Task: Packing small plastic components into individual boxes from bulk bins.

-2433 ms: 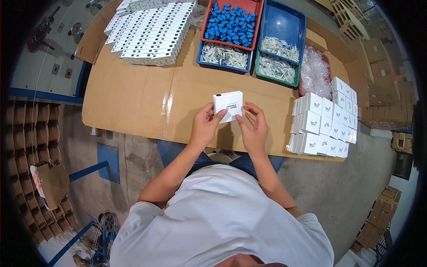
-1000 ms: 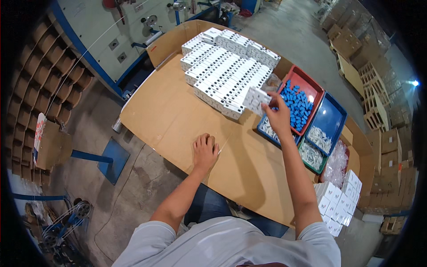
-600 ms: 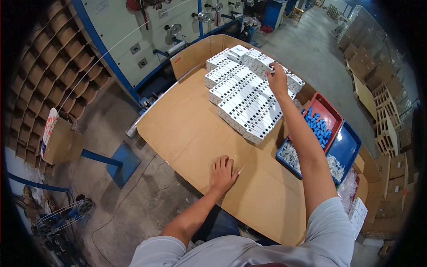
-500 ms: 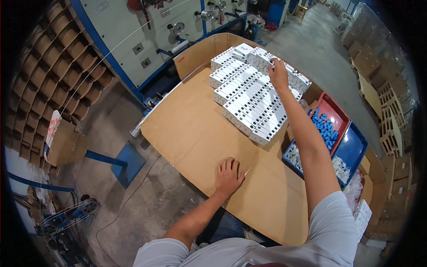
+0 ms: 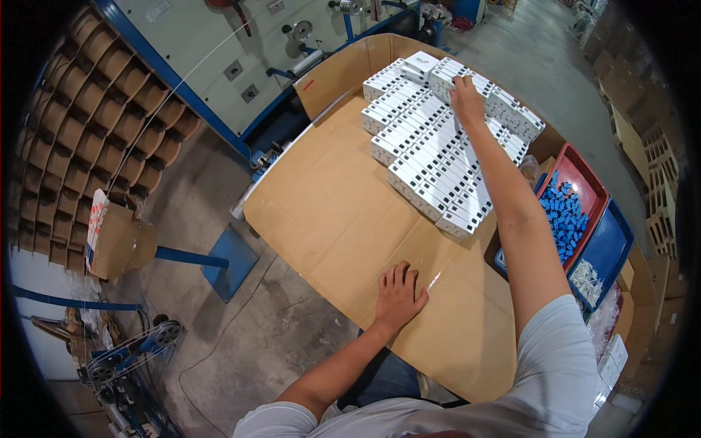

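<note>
My right hand (image 5: 467, 104) reaches out to the far part of the table, over small white boxes (image 5: 423, 150) with dark square marks, packed in rows. Its fingers are bent and closed on a white box in the raised upper row (image 5: 447, 76); the hand hides part of that box. Near the table's front edge, my left hand (image 5: 398, 296) lies on the brown cardboard surface (image 5: 321, 197), fingers apart and holding nothing. One more white box (image 5: 420, 66) sits on top at the far end.
To the right stand a red tray (image 5: 584, 171) with blue plastic pieces (image 5: 564, 219) and a blue tray (image 5: 612, 237) with white pieces (image 5: 585, 281). A cardboard wall (image 5: 343, 71) rims the far edge. Machinery (image 5: 219, 51) stands beyond; a blue stand (image 5: 230, 264) is left.
My right hand has come down against the upper row of boxes, its fingers closing there. The whole view has shifted slightly; my left hand stays on the cardboard.
</note>
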The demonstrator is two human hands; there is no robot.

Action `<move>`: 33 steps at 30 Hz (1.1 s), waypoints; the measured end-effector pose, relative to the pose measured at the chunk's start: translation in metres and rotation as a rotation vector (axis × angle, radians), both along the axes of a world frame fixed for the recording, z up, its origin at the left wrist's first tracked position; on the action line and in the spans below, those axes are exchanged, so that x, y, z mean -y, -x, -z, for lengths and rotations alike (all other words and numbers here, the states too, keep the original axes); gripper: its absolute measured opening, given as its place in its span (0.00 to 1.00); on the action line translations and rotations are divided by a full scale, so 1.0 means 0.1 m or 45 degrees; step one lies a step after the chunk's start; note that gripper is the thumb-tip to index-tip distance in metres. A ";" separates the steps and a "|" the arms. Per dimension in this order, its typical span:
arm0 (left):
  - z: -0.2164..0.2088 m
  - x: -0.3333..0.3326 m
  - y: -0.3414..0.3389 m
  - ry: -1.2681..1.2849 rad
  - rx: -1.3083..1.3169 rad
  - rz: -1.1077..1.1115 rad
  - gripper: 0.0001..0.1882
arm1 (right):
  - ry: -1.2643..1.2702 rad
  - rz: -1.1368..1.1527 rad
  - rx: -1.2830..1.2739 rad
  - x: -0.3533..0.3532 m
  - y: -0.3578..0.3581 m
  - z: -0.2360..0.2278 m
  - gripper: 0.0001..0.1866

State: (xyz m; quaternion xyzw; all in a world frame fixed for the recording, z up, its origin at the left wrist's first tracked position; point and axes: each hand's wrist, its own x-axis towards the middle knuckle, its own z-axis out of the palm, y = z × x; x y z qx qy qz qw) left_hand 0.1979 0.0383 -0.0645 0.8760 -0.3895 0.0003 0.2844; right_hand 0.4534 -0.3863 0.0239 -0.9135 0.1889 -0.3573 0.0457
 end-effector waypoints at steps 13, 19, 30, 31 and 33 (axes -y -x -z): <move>-0.01 0.01 -0.01 -0.058 -0.010 0.007 0.25 | 0.169 -0.052 0.030 0.07 -0.13 0.00 0.15; -0.01 0.02 0.00 -0.082 -0.022 0.006 0.25 | 0.286 -0.044 -0.005 0.09 -0.16 -0.05 0.15; -0.02 0.02 -0.01 -0.090 -0.034 0.010 0.26 | 0.407 0.000 -0.074 0.13 -0.22 -0.09 0.11; -0.02 0.01 -0.01 -0.091 -0.032 0.010 0.26 | 0.407 0.001 -0.072 0.13 -0.22 -0.09 0.11; -0.02 0.01 -0.01 -0.103 -0.027 0.005 0.26 | 0.390 -0.005 -0.081 0.11 -0.23 -0.10 0.11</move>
